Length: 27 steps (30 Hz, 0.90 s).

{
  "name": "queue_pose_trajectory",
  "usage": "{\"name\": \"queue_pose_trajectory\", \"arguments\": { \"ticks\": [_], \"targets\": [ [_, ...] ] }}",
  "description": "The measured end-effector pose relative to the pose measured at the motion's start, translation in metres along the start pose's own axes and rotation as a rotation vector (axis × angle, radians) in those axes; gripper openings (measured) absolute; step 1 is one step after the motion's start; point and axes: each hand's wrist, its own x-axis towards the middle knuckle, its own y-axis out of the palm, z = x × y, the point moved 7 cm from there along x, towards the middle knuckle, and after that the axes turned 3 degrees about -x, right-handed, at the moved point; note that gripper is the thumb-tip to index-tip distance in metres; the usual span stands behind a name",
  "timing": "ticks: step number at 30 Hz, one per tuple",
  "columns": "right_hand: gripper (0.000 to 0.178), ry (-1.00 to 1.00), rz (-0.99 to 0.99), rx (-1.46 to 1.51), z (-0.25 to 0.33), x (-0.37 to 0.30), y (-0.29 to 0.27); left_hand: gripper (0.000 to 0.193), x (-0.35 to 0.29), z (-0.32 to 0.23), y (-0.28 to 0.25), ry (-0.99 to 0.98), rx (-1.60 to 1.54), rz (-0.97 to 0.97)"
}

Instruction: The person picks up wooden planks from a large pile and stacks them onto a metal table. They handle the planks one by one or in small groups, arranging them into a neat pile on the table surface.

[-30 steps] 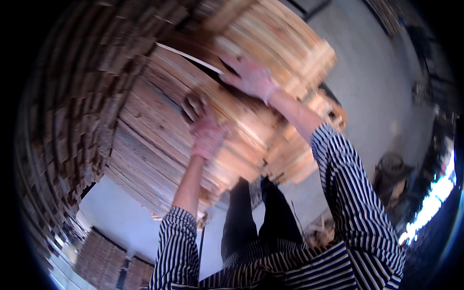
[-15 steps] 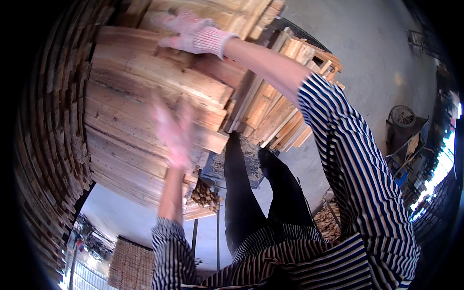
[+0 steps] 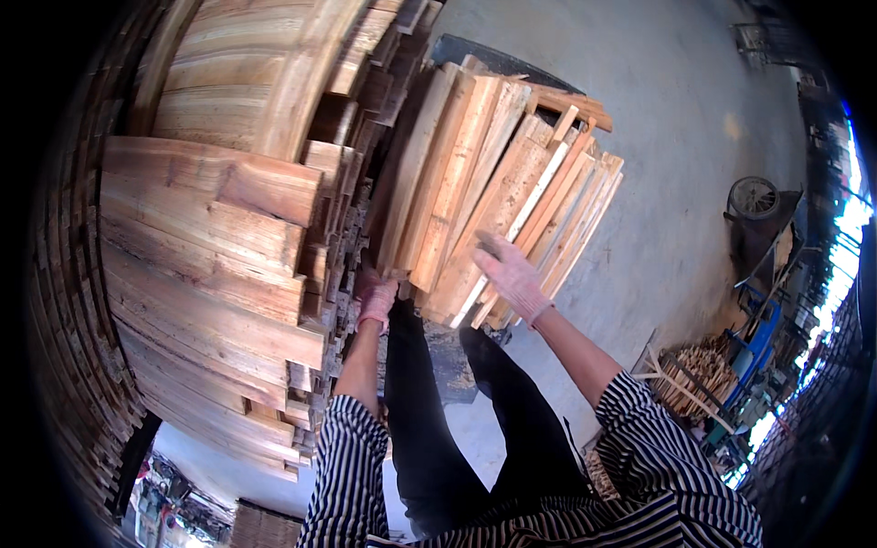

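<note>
Both my hands wear pale pink knit gloves. My left hand point(image 3: 373, 298) is closed at the near end of a wooden plank point(image 3: 418, 173), the leftmost one on a pile of loose boards; part of its fingers is hidden behind the wood. To the right, my right hand point(image 3: 513, 277) is held over the near part of the same board pile point(image 3: 519, 173), fingers stretched out and holding nothing. Whether its dark fingertips touch the wood I cannot tell. On the left lies a tall stack of wide planks point(image 3: 206, 237) with uneven ends.
A curved-looking wall of stacked slats point(image 3: 68, 301) stands at the far left. Grey floor point(image 3: 681, 137) lies to the right, with a wheeled cart point(image 3: 763, 215) and a heap of small wood pieces point(image 3: 699, 374). My legs point(image 3: 425, 411) stand close to the board pile.
Both hands have left the wide plank stack and moved to the loose board pile on the right. My left hand has closed on a plank end. The view has shifted rightward.
</note>
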Motion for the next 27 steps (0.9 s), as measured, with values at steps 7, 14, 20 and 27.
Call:
{"name": "queue_pose_trajectory", "arguments": {
  "ticks": [7, 14, 20, 27],
  "targets": [
    [0.102, 0.164, 0.120, 0.617, 0.036, 0.010, 0.039, 0.093, -0.204, -0.135, -0.011, 0.005, -0.340, 0.365],
    [0.075, 0.168, -0.112, 0.882, -0.005, -0.082, -0.028, 0.108, -0.238, -0.133, 0.002, 0.289, -0.409, 0.591],
    [0.047, 0.109, -0.164, 1.089, -0.097, -0.082, -0.063, 0.090, -0.041, -0.109, 0.013, 0.100, -0.168, -0.076],
    [0.049, 0.146, -0.221, 1.173, -0.131, -0.103, -0.074, 0.054, -0.054, -0.151, 0.073, 0.259, 0.107, -0.039]
  ]
}}
